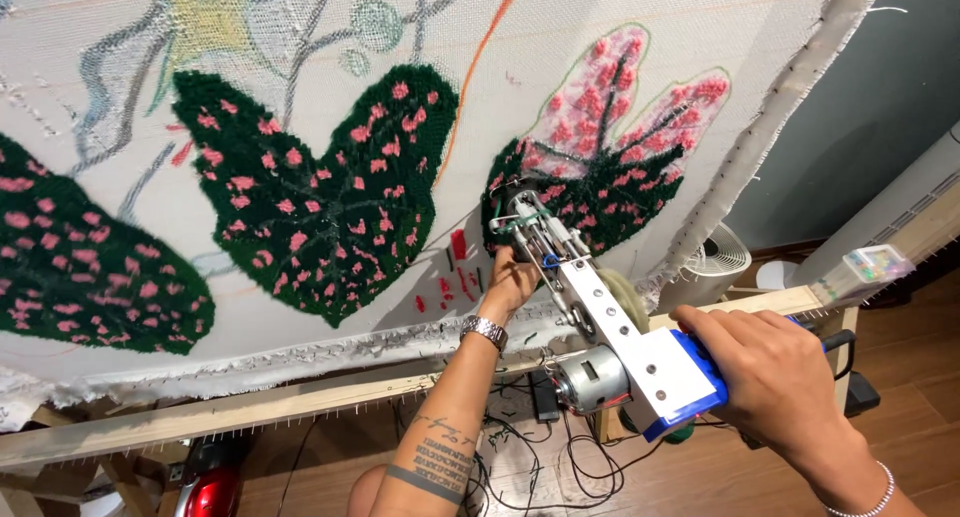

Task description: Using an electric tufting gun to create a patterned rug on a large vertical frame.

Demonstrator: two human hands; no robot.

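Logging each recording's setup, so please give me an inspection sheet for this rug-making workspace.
Surface: pale cloth stretched on a wooden frame, drawn outlines, three dark green leaves with pink spots, the right one partly filled.
Job's things: tufting gun, white body, blue handle, its tip against the right leaf.
Clutter: red object on the floor below the frame.
Grippers: left hand grips the gun's front; right hand grips the blue handle.
Cables: black cords tangled on the floor.
Surroundings: white fan, wood floor, dark wall.
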